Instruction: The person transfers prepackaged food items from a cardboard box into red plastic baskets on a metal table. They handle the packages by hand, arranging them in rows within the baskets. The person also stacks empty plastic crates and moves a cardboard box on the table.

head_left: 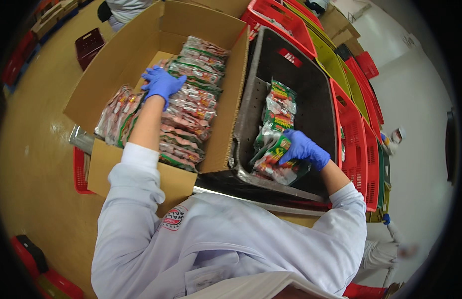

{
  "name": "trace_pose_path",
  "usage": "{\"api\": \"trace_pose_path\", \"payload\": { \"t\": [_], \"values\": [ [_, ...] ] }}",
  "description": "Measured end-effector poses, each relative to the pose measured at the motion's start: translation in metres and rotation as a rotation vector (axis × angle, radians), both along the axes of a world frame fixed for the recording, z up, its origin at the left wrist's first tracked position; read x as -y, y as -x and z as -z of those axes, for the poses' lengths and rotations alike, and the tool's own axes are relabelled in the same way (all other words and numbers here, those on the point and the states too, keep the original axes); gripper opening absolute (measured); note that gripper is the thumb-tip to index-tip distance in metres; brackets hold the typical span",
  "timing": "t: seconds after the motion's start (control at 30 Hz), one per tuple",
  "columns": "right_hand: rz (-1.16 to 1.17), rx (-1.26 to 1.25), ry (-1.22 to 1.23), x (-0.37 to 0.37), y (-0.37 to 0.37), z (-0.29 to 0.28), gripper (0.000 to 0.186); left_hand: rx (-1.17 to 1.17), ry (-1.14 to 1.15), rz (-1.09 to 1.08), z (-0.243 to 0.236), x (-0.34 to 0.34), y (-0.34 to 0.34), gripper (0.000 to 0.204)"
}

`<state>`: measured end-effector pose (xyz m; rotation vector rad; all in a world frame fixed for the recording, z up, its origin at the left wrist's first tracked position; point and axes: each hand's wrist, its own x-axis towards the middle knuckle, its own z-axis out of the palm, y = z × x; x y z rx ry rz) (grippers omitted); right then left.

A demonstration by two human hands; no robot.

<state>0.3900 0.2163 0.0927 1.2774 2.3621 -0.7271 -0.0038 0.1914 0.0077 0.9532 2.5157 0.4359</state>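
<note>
Gathering seems the step: the right hand [305, 149] holds a pack [275, 158] in the black tub [318, 107] with bent fingers; lifting would need firm grip. The left hand [162, 84] spreads its fingers over bags [193, 102] in the carton [227, 127].

The pack [277, 158] at the right hand [306, 149] bears big, bold lettering on a green ground, partly covered by the fingers. Just beyond that hand, the upper packs [282, 103] carry the same kind of print, creased by the film. Farther beyond it, on the far wall of the crate [271, 50], sits a red label [290, 57] with white marks too small to read. Nearer the body than the left hand [162, 85], the coat [216, 244] shows a round emblem [172, 219] with lettering, upside down. Around the left hand, print on the boxed packs [193, 102] is too small to read.
</note>
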Motion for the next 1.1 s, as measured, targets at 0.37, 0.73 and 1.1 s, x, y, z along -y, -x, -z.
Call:
{"api": "trace_pose_path", "payload": {
  "t": [0.37,0.73,1.1],
  "values": [
    [-0.599,-0.570,-1.234,-0.040,0.159,-0.155,0.052,0.036,-0.003,-0.020,-0.003,0.003,-0.012,0.100],
    [-1.300,-0.380,-0.797,-0.030,0.443,0.068,0.027,-0.108,-0.115,0.062,0.035,-0.017,-0.017,0.081],
    [-1.176,-0.465,-0.884,-0.028,0.325,-0.101,0.052,-0.243,-0.312,0.509,-0.056,-0.006,0.058,0.035]
  ]
}}
